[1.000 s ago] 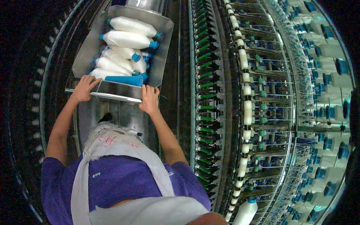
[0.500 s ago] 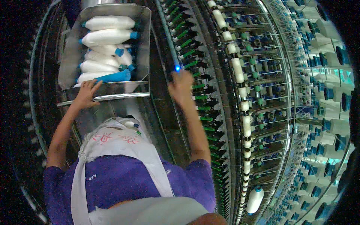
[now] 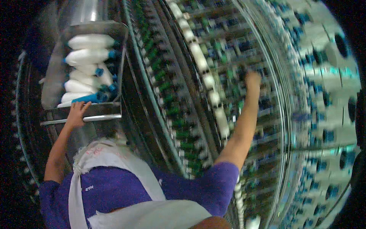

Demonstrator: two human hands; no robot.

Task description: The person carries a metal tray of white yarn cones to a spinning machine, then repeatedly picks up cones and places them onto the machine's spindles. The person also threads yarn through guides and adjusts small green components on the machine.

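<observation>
My left hand [image 3: 77, 114] lies over the near rim of a metal bin [image 3: 103, 117], fingers spread and not wrapped round anything. Its fingertips are at a blue empty bobbin tube [image 3: 87, 98], which rests on top of white yarn bobbins [image 3: 90, 56] with blue ends. Far to the right, my right hand [image 3: 253, 80] is stretched out over the spinning machine's frame [image 3: 228, 65], among thin rods and small green and blue parts. Motion smears its fingers, and whether anything is in them is hidden.
A row of green-based spindles [image 3: 152, 72] runs between the bin and the machine frame. White rollers [image 3: 198, 55] line the frame. Large pale yarn cones [image 3: 324, 110] with blue cores hang at the far right. A white bobbin [image 3: 252, 222] shows at the bottom edge.
My right hand has moved from beside the spindles rightward to the machine frame. The view has swung right, so the bin appears further left. My left hand stays at the bin's rim.
</observation>
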